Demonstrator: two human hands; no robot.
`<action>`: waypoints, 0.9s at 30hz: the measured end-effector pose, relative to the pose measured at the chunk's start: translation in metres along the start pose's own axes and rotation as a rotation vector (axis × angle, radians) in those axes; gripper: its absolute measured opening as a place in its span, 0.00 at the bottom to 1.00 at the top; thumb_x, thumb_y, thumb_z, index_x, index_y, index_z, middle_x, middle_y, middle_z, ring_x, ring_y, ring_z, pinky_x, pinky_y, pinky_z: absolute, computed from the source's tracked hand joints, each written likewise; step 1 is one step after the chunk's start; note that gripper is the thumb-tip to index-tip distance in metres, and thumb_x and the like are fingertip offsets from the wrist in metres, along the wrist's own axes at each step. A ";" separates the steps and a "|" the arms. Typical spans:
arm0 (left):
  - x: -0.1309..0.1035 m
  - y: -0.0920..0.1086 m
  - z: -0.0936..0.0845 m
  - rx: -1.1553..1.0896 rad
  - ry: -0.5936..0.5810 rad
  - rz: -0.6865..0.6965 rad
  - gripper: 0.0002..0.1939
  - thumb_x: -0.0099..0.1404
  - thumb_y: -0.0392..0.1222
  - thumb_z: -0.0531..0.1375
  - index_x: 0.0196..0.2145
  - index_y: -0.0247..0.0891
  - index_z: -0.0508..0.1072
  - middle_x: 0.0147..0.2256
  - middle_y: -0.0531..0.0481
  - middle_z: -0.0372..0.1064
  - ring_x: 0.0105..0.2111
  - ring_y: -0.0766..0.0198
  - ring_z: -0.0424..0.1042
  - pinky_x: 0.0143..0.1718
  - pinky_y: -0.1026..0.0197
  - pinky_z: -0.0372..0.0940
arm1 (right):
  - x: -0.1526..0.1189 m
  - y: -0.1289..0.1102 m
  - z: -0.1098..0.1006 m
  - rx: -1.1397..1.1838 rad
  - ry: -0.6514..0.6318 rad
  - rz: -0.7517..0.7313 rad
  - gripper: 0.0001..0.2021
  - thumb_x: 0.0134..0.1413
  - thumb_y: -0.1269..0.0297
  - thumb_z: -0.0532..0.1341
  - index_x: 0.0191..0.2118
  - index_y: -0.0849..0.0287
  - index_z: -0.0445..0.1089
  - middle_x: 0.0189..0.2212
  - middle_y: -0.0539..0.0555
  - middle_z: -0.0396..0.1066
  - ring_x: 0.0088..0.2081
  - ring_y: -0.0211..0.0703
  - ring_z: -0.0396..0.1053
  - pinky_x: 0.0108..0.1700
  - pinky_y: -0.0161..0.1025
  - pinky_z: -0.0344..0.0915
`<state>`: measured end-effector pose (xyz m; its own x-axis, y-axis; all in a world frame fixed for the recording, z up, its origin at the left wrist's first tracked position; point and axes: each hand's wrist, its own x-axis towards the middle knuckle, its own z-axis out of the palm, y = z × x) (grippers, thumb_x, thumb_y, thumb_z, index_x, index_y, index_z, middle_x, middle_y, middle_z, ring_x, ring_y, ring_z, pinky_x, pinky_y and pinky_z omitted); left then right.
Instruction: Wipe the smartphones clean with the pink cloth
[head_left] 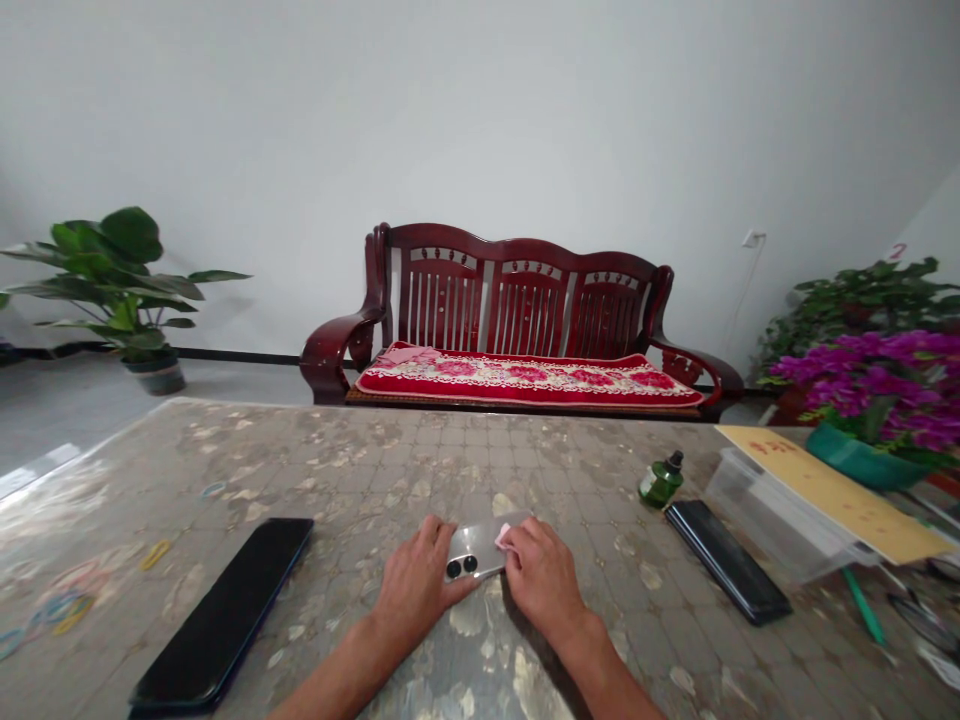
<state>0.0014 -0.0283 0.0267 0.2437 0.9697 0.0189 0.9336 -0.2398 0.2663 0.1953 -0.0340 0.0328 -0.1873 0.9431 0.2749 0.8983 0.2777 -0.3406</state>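
A silver phone (474, 540) lies back side up on the patterned tablecloth (360, 470), with two dark round camera lenses toward its left end. My left hand (415, 575) grips that left end, thumb along the near edge and fingers at the far edge. Pinched in the fingers of my right hand (546, 575) is a small pale pink piece of cloth or tissue (502, 536), pressed against the phone's back near its right end. The right hand hides that end of the phone.
A large black phone-like slab (225, 615) lies left, near rubber bands (156, 553). On the right are a green bottle (661, 482), a black wallet-like case (726, 560), a clear plastic box (784, 520) under a yellow envelope (832, 490), and purple flowers (892, 375). A wooden bench (517, 250) stands beyond.
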 end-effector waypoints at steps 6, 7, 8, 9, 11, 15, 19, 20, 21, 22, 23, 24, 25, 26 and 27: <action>0.001 -0.002 0.004 -0.011 0.025 0.009 0.18 0.66 0.53 0.60 0.50 0.43 0.68 0.47 0.46 0.67 0.46 0.54 0.72 0.44 0.58 0.66 | -0.003 -0.010 0.003 0.079 -0.064 -0.101 0.13 0.56 0.78 0.57 0.38 0.52 0.75 0.36 0.48 0.72 0.42 0.40 0.68 0.44 0.33 0.60; 0.001 -0.002 0.004 -0.007 0.025 0.011 0.19 0.65 0.52 0.60 0.50 0.42 0.68 0.47 0.46 0.67 0.46 0.54 0.72 0.44 0.57 0.66 | -0.003 -0.008 0.002 0.071 -0.055 -0.091 0.13 0.56 0.78 0.57 0.38 0.52 0.75 0.36 0.49 0.72 0.42 0.40 0.68 0.45 0.33 0.60; 0.000 -0.002 0.004 -0.003 0.024 0.013 0.19 0.65 0.52 0.60 0.51 0.42 0.67 0.47 0.46 0.67 0.45 0.54 0.72 0.44 0.57 0.66 | -0.001 -0.005 0.001 0.056 -0.042 -0.072 0.13 0.56 0.77 0.57 0.37 0.52 0.75 0.37 0.49 0.72 0.43 0.41 0.68 0.45 0.34 0.60; 0.000 -0.002 0.003 0.001 0.024 0.015 0.20 0.65 0.51 0.60 0.51 0.42 0.67 0.48 0.45 0.66 0.45 0.54 0.73 0.44 0.57 0.66 | 0.000 -0.001 -0.001 0.034 -0.026 -0.045 0.13 0.56 0.77 0.57 0.37 0.52 0.75 0.37 0.49 0.72 0.43 0.42 0.68 0.45 0.35 0.60; 0.000 -0.001 0.002 0.004 0.021 0.016 0.21 0.64 0.50 0.61 0.52 0.41 0.67 0.48 0.45 0.66 0.46 0.54 0.72 0.45 0.57 0.66 | 0.003 0.005 -0.003 -0.010 -0.002 0.011 0.14 0.56 0.77 0.56 0.37 0.52 0.75 0.37 0.50 0.73 0.43 0.43 0.69 0.45 0.36 0.61; 0.000 -0.001 0.002 -0.005 0.021 0.013 0.20 0.64 0.49 0.61 0.52 0.43 0.67 0.48 0.46 0.66 0.47 0.54 0.72 0.46 0.57 0.65 | 0.004 0.008 -0.005 -0.034 0.009 0.031 0.15 0.54 0.79 0.56 0.37 0.53 0.75 0.37 0.51 0.73 0.42 0.44 0.69 0.44 0.36 0.61; 0.000 -0.001 0.001 -0.013 0.006 0.002 0.21 0.64 0.50 0.61 0.54 0.44 0.66 0.49 0.46 0.66 0.47 0.53 0.72 0.46 0.57 0.65 | 0.001 0.001 -0.004 0.012 -0.040 -0.027 0.14 0.54 0.78 0.57 0.35 0.52 0.75 0.35 0.49 0.73 0.41 0.42 0.70 0.44 0.35 0.61; 0.000 0.000 0.001 -0.015 0.005 -0.001 0.21 0.65 0.50 0.61 0.54 0.44 0.66 0.49 0.46 0.66 0.47 0.53 0.72 0.46 0.57 0.65 | 0.001 0.001 -0.004 0.023 -0.050 -0.030 0.13 0.55 0.78 0.57 0.35 0.52 0.75 0.35 0.49 0.73 0.41 0.41 0.70 0.43 0.34 0.61; 0.000 0.000 0.001 -0.017 0.007 -0.002 0.21 0.65 0.50 0.61 0.54 0.44 0.66 0.49 0.46 0.66 0.47 0.53 0.72 0.46 0.57 0.65 | 0.002 0.001 -0.004 0.029 -0.052 -0.026 0.13 0.55 0.77 0.57 0.35 0.52 0.75 0.35 0.49 0.73 0.41 0.41 0.70 0.43 0.34 0.61; -0.001 0.000 0.000 -0.018 0.009 -0.002 0.21 0.65 0.50 0.61 0.53 0.44 0.66 0.49 0.46 0.66 0.47 0.53 0.72 0.46 0.57 0.65 | 0.002 0.002 -0.005 0.028 -0.046 -0.017 0.13 0.55 0.77 0.57 0.36 0.51 0.75 0.36 0.49 0.73 0.41 0.41 0.70 0.43 0.34 0.61; -0.001 0.000 0.000 -0.018 0.010 0.000 0.20 0.65 0.50 0.61 0.53 0.44 0.67 0.49 0.46 0.66 0.47 0.53 0.72 0.46 0.57 0.65 | 0.003 0.004 -0.005 0.020 -0.034 -0.002 0.13 0.56 0.77 0.57 0.36 0.51 0.75 0.36 0.49 0.73 0.42 0.42 0.70 0.43 0.35 0.61; -0.001 0.000 0.000 -0.014 0.010 0.001 0.20 0.65 0.49 0.61 0.53 0.44 0.67 0.49 0.46 0.66 0.47 0.54 0.72 0.46 0.57 0.65 | 0.004 0.007 -0.005 0.006 -0.019 0.019 0.13 0.56 0.77 0.57 0.36 0.52 0.75 0.36 0.50 0.74 0.42 0.42 0.70 0.44 0.35 0.61; -0.001 0.000 0.000 -0.009 0.010 0.002 0.20 0.64 0.49 0.61 0.53 0.44 0.67 0.49 0.46 0.66 0.47 0.54 0.72 0.46 0.57 0.65 | 0.005 0.010 -0.006 -0.012 -0.005 0.041 0.13 0.56 0.77 0.57 0.37 0.52 0.76 0.37 0.50 0.73 0.42 0.43 0.70 0.44 0.35 0.61; -0.001 0.000 0.000 -0.002 0.008 0.004 0.21 0.64 0.49 0.61 0.53 0.44 0.67 0.49 0.46 0.66 0.47 0.54 0.72 0.46 0.57 0.65 | 0.006 0.013 -0.006 -0.031 0.008 0.064 0.13 0.56 0.77 0.57 0.37 0.52 0.76 0.37 0.51 0.73 0.43 0.44 0.70 0.44 0.35 0.61; -0.001 0.000 0.000 0.003 0.008 0.007 0.21 0.64 0.49 0.61 0.53 0.43 0.66 0.49 0.46 0.66 0.46 0.54 0.72 0.46 0.57 0.65 | 0.007 0.015 -0.006 -0.049 0.018 0.084 0.13 0.56 0.77 0.57 0.37 0.53 0.76 0.37 0.51 0.73 0.43 0.44 0.70 0.44 0.35 0.60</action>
<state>0.0010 -0.0288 0.0266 0.2477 0.9684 0.0280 0.9327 -0.2462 0.2637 0.2104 -0.0248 0.0353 -0.1038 0.9592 0.2631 0.9289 0.1880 -0.3189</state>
